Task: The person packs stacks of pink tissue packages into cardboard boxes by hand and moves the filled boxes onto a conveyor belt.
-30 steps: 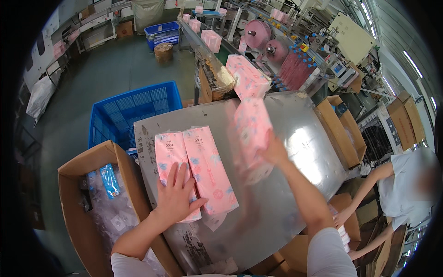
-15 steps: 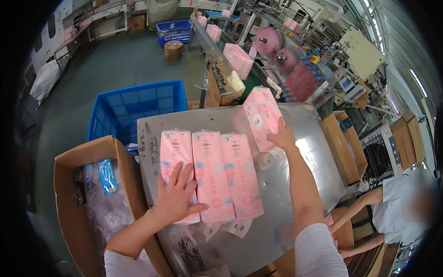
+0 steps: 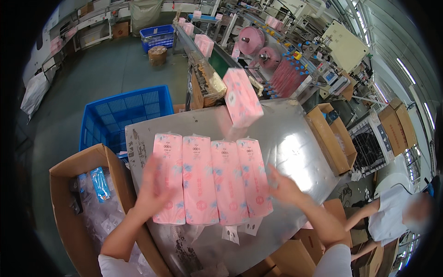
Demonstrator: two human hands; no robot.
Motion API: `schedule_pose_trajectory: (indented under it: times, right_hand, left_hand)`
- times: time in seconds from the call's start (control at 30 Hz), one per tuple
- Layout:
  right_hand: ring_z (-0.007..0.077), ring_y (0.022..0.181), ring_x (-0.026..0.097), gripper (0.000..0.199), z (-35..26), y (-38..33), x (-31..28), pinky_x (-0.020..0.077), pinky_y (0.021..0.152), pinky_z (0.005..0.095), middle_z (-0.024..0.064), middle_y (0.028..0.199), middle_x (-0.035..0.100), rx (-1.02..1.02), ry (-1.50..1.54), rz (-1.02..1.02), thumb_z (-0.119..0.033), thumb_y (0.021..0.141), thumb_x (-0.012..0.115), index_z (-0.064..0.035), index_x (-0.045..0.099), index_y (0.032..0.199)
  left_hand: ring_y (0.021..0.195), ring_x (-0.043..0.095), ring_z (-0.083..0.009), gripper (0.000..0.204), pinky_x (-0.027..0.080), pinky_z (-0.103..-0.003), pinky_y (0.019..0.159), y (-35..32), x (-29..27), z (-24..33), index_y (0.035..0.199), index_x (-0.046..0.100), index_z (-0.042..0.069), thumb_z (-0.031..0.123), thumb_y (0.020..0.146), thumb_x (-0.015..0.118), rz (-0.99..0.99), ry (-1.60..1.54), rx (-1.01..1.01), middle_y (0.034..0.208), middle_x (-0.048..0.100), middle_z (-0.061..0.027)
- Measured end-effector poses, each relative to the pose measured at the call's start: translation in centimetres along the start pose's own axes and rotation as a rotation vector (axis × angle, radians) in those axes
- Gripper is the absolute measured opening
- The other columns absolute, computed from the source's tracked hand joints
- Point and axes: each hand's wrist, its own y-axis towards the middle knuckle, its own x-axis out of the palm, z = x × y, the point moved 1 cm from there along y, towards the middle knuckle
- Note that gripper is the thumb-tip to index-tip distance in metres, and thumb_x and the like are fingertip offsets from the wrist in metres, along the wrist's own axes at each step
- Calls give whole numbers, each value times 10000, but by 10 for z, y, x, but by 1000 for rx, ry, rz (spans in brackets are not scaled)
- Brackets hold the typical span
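Note:
Several pink tissue packs with a blue floral print lie side by side on the metal table. My left hand, blurred by motion, is over the leftmost pack with thumb and fingers apart. Just beyond the right side of the rightmost pack, my right hand is also blurred, its fingers spread and nothing in them. Another pink tissue pack is tilted at the table's far edge, by the conveyor's end. Whether it touches the table is unclear.
The metal table has a cardboard box of clear plastic film at its left and a blue basket behind. A conveyor brings more packs from the far side. Another person works at the right, near cardboard boxes.
The pack my right hand held is now laid at the right end of the row, and that hand has let go. Another pack has come down the conveyor to the table's edge.

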Motion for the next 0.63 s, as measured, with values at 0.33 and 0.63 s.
schedule_pose_trajectory:
  times: [0.33,0.63]
  right_hand:
    - [381,1198,405,926,31,226,-32,360,964,471,169,1386,322,221,-116,421,-392,659,671,-116,211,1414]
    - [399,1198,438,988,94,108,-32,414,951,405,215,1418,262,330,-98,262,-273,614,663,-180,130,1441]
  left_hand:
    - [1076,518,-163,526,410,-291,917,9,-3,-29,1305,391,-34,269,898,528,-276,-383,-822,1222,527,-111]
    - [1038,545,-161,661,417,-266,890,20,-18,-43,1298,422,-15,435,839,575,-506,-186,-1069,1176,559,-129]
